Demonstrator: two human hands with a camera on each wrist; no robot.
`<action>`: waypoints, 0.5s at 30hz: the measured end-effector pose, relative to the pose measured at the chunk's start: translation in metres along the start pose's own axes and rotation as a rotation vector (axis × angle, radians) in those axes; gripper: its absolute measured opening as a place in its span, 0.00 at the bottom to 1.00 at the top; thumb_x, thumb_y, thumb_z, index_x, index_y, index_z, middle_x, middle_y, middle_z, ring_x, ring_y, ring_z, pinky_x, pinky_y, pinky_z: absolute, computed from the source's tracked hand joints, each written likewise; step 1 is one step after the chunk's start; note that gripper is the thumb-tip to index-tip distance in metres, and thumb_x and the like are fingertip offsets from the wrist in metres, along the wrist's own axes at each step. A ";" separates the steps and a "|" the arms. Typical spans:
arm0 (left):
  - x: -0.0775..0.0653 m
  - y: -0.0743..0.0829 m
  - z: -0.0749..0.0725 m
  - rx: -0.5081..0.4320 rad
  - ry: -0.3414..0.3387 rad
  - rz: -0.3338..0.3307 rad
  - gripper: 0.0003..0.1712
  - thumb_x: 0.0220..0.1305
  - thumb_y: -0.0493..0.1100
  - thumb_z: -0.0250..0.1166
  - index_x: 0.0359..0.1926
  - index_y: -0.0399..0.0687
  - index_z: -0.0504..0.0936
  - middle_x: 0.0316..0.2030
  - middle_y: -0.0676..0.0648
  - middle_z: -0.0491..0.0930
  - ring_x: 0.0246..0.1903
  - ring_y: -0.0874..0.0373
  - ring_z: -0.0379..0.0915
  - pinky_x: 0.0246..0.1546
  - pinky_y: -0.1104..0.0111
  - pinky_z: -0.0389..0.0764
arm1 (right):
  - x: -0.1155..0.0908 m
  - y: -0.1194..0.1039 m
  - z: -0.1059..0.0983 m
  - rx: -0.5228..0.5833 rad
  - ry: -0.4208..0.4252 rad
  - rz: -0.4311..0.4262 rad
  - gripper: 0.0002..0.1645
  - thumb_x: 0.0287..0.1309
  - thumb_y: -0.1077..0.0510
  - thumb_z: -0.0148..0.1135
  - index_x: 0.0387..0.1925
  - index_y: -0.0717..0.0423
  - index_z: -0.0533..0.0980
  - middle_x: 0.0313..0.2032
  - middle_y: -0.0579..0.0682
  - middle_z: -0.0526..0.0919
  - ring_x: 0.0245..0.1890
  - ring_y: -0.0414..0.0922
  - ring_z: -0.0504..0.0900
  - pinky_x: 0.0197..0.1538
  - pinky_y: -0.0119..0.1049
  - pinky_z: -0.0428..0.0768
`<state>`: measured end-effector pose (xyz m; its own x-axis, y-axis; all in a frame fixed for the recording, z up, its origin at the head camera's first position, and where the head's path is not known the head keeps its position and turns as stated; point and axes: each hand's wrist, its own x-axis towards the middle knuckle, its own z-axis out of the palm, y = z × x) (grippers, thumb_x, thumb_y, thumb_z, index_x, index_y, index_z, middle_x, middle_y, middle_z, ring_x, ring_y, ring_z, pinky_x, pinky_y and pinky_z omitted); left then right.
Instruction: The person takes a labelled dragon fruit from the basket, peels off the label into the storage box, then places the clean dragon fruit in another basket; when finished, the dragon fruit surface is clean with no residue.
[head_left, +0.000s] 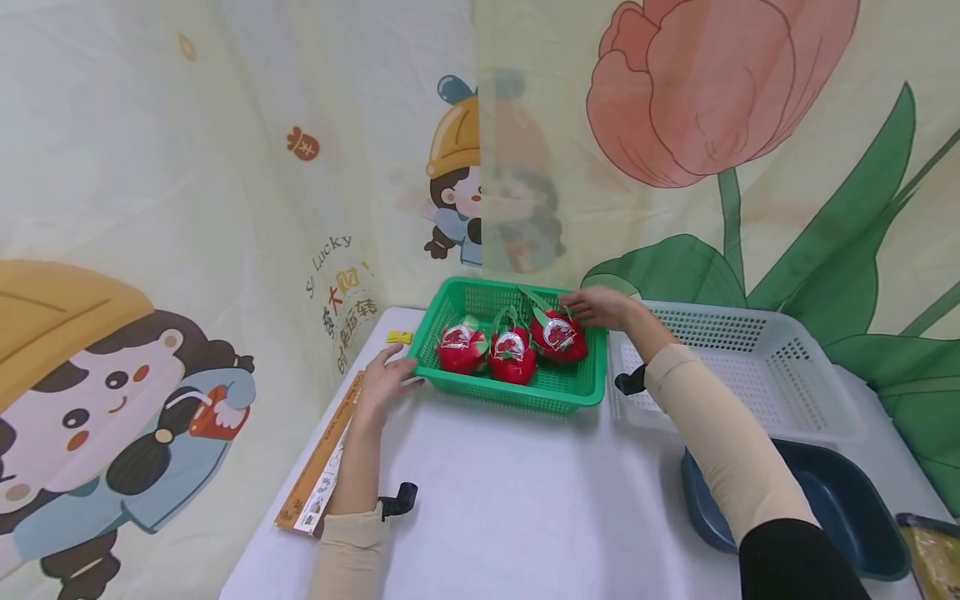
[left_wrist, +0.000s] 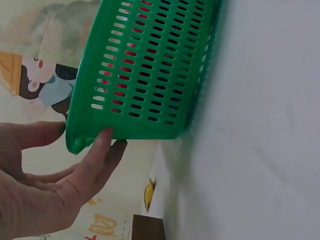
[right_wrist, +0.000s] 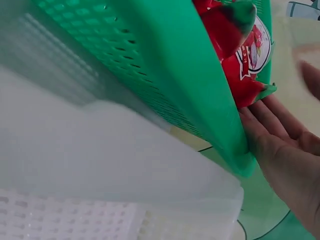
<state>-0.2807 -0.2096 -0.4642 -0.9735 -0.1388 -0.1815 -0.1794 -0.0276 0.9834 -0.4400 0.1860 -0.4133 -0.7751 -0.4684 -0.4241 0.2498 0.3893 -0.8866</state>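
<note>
Three red dragon fruits (head_left: 512, 354) with green scales and round labels sit in a green plastic basket (head_left: 480, 393). At the basket's left corner is my left hand (head_left: 384, 385); the left wrist view shows thumb and fingertips on either side of that corner, against rim and wall. My right hand (head_left: 600, 307) reaches over the far right rim. In the right wrist view its extended fingers (right_wrist: 270, 117) lie beside the rightmost dragon fruit (right_wrist: 250, 75), with the thumb held away. Whether those fingertips touch the fruit is partly hidden.
Right of the green basket stands a white perforated basket (head_left: 813, 392). A dark blue basin (head_left: 847, 500) sits nearer, partly beneath the right forearm. Along the left table edge lies a long brown box (head_left: 322, 462), with a small yellow packet (head_left: 400, 337) beyond. Printed curtains border the table.
</note>
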 end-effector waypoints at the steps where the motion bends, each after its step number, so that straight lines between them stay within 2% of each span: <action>1: 0.001 -0.001 0.000 -0.009 -0.001 -0.003 0.37 0.75 0.33 0.59 0.79 0.33 0.56 0.69 0.25 0.69 0.65 0.32 0.73 0.58 0.53 0.83 | 0.001 0.001 0.000 -0.023 0.004 0.003 0.34 0.81 0.55 0.49 0.77 0.71 0.58 0.80 0.68 0.52 0.80 0.63 0.49 0.81 0.57 0.54; 3: 0.003 -0.003 0.000 -0.023 0.000 -0.013 0.36 0.75 0.32 0.59 0.79 0.33 0.57 0.69 0.25 0.69 0.64 0.33 0.73 0.56 0.54 0.85 | 0.003 0.001 0.001 -0.071 0.007 0.002 0.30 0.79 0.63 0.51 0.76 0.69 0.62 0.79 0.66 0.56 0.79 0.62 0.53 0.79 0.58 0.58; 6: 0.005 -0.005 0.001 -0.034 -0.009 -0.022 0.36 0.76 0.33 0.60 0.79 0.33 0.58 0.69 0.26 0.69 0.64 0.34 0.74 0.53 0.56 0.86 | 0.006 0.000 0.002 -0.119 0.025 0.010 0.29 0.76 0.68 0.51 0.75 0.67 0.64 0.77 0.64 0.61 0.77 0.60 0.59 0.76 0.60 0.64; 10: 0.005 -0.006 0.001 -0.037 -0.012 -0.026 0.35 0.76 0.35 0.60 0.78 0.35 0.59 0.69 0.28 0.70 0.64 0.36 0.75 0.50 0.60 0.88 | 0.009 0.000 0.002 -0.143 0.051 0.024 0.32 0.74 0.70 0.52 0.76 0.67 0.63 0.76 0.64 0.65 0.75 0.61 0.62 0.73 0.61 0.69; 15: 0.004 -0.006 0.001 -0.040 -0.010 -0.023 0.34 0.77 0.35 0.60 0.78 0.35 0.60 0.69 0.29 0.71 0.64 0.37 0.75 0.49 0.60 0.88 | 0.014 0.003 0.003 -0.182 0.085 0.019 0.33 0.71 0.72 0.53 0.76 0.67 0.63 0.72 0.64 0.71 0.72 0.59 0.69 0.65 0.58 0.78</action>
<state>-0.2840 -0.2092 -0.4708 -0.9706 -0.1274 -0.2043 -0.1966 -0.0705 0.9779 -0.4483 0.1784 -0.4222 -0.8192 -0.3940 -0.4168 0.1622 0.5379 -0.8273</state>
